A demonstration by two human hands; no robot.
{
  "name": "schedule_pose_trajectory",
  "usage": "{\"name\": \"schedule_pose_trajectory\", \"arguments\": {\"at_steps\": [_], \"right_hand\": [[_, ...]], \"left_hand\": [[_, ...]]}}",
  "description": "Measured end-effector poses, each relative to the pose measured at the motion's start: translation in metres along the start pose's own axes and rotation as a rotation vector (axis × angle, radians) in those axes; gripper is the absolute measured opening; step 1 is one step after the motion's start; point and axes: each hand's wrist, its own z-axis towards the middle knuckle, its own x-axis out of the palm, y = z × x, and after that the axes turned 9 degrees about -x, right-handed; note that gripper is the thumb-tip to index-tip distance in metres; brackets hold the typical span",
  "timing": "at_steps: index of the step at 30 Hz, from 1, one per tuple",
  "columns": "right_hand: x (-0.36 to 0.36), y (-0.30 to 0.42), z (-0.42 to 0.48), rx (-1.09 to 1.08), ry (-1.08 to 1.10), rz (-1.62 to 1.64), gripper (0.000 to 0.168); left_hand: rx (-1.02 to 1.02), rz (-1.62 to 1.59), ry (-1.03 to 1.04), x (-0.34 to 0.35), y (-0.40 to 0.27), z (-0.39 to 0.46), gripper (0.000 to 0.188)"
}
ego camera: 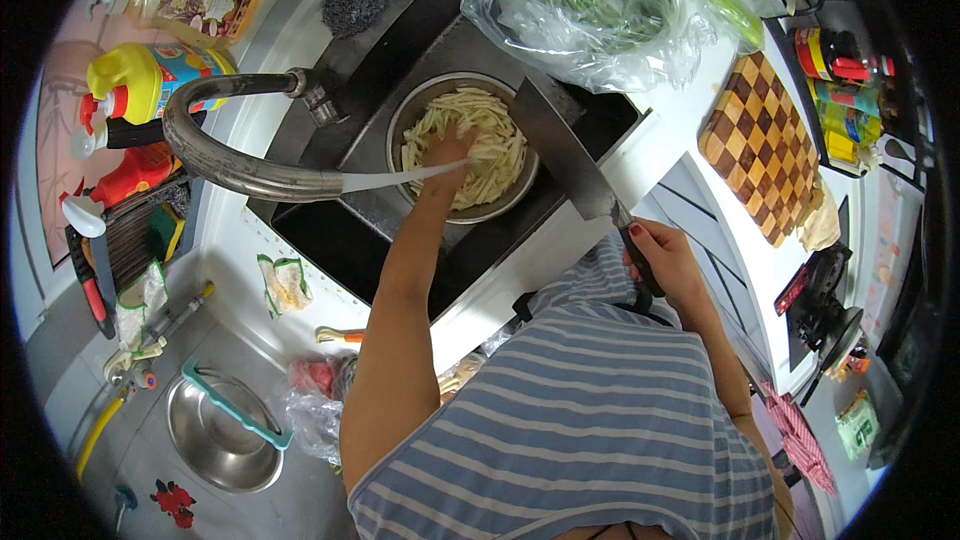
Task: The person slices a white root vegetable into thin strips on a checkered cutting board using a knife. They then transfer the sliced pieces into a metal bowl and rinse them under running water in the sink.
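My left hand (448, 151) reaches into a round metal bowl (396, 157) of pale, thin-cut vegetable strips (499, 165). Its fingertips are partly buried among the strips, so their grip is hidden. The bowl sits in a dark sink (322, 240). A stream of water (405, 176) runs from the curved metal faucet (247, 176) across my wrist toward the bowl. My right hand (667, 259) grips the black handle of a cleaver (562, 150). The cleaver's broad blade is just right of the bowl, over the sink's edge.
Leafy greens in a clear plastic bag (585, 15) lie beyond the sink. A checkered wooden cutting board (761, 146) rests on the right-hand counter. Behind the faucet stand a yellow bottle (127, 79) and a scouring pad (354, 6). Another metal basin (225, 427) is at lower left.
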Motion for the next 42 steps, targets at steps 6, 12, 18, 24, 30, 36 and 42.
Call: {"name": "schedule_pose_trajectory", "arguments": {"at_steps": [6, 12, 18, 24, 30, 36, 42], "right_hand": [[-0.005, -0.016, -0.005, 0.024, 0.009, -0.003, 0.033], [-0.001, -0.015, -0.009, 0.013, 0.009, 0.018, 0.034], [0.001, -0.015, -0.007, 0.037, 0.017, -0.007, 0.033], [-0.001, -0.020, -0.009, 0.028, -0.021, 0.027, 0.032], [-0.002, -0.014, -0.007, -0.008, -0.013, 0.003, 0.031], [-0.004, -0.010, -0.017, 0.009, -0.022, 0.004, 0.030], [-0.011, -0.020, -0.020, -0.004, -0.021, -0.035, 0.031]], "left_hand": [[0.099, -0.353, -0.217, 0.018, 0.039, -0.043, 0.070], [0.073, -0.084, -0.219, 0.056, 0.026, -0.041, 0.083], [0.040, -0.141, -0.397, 0.100, 0.030, 0.033, 0.051], [0.066, -0.561, -0.363, -0.008, 0.037, -0.014, 0.070], [0.092, -0.100, -0.169, -0.001, -0.010, 0.010, 0.095], [0.066, 0.120, -0.086, 0.018, -0.024, 0.013, 0.078], [0.036, -0.176, -0.517, 0.032, 0.014, -0.005, 0.084]]}}
